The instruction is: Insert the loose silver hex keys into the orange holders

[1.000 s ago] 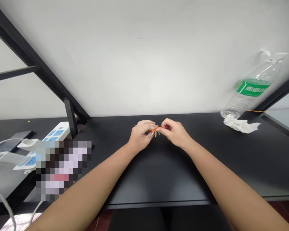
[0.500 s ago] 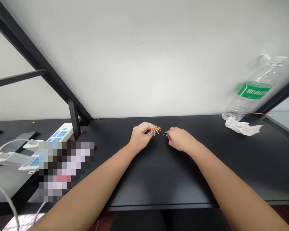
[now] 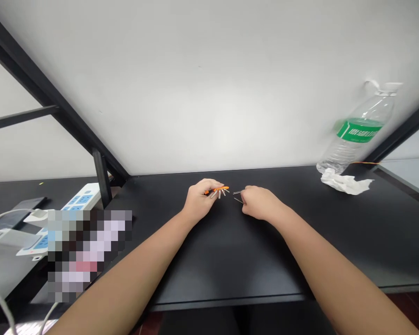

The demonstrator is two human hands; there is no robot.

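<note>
My left hand [image 3: 199, 201] is closed around an orange holder [image 3: 224, 188] that looks like a hex key set. Several short silver keys [image 3: 219, 193] fan out from its near side; the rest is covered by my fingers. To the right, my right hand [image 3: 261, 203] is closed in a pinch. Thin metal rods [image 3: 237, 192], probably hex keys, stick out of it leftward toward the holder. A small gap separates the rods from the holder. Both hands are just above the black table [image 3: 223, 260], near its back half.
A clear plastic bottle with a green label [image 3: 360, 130] leans against the wall at the right. Crumpled white tissue [image 3: 345, 182] lies before it. On the left are a power strip [image 3: 80, 200] with plugs, a dark phone-like slab [image 3: 19, 211] and a black metal frame [image 3: 103, 179].
The rods in my right hand now spread wider apart, one angled lower. Both hands keep their grips. The whole view has shifted slightly.
</note>
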